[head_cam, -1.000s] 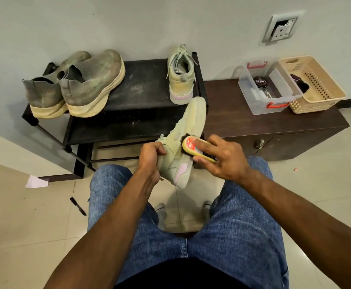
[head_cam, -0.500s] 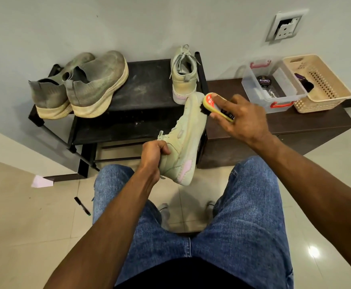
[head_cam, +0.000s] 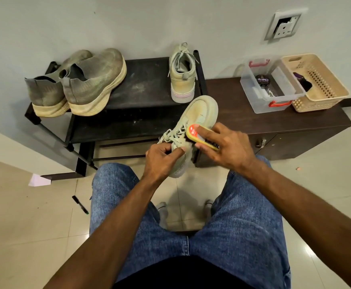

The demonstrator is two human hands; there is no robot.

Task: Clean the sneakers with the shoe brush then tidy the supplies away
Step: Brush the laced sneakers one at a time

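Note:
My left hand (head_cam: 163,158) grips the heel end of a pale green sneaker (head_cam: 199,113), held in the air above my knees with its toe pointing away. My right hand (head_cam: 228,148) holds a yellow shoe brush (head_cam: 197,135) with a red label, its bristles pressed against the sneaker's side near the laces. The matching pale green sneaker (head_cam: 183,76) stands on the black shoe rack (head_cam: 141,88). A pair of dirty grey knit sneakers (head_cam: 91,82) sits on the rack's left side.
A dark wooden cabinet (head_cam: 274,122) stands right of the rack. On it are a clear plastic box (head_cam: 272,86) holding a polish tin (head_cam: 262,80) and a beige basket (head_cam: 320,84). A black marker (head_cam: 80,204) and a paper scrap (head_cam: 39,180) lie on the tiled floor.
My right hand has drawn the brush back from the sneaker's toe down to its side near the laces. The left hand keeps its grip on the heel.

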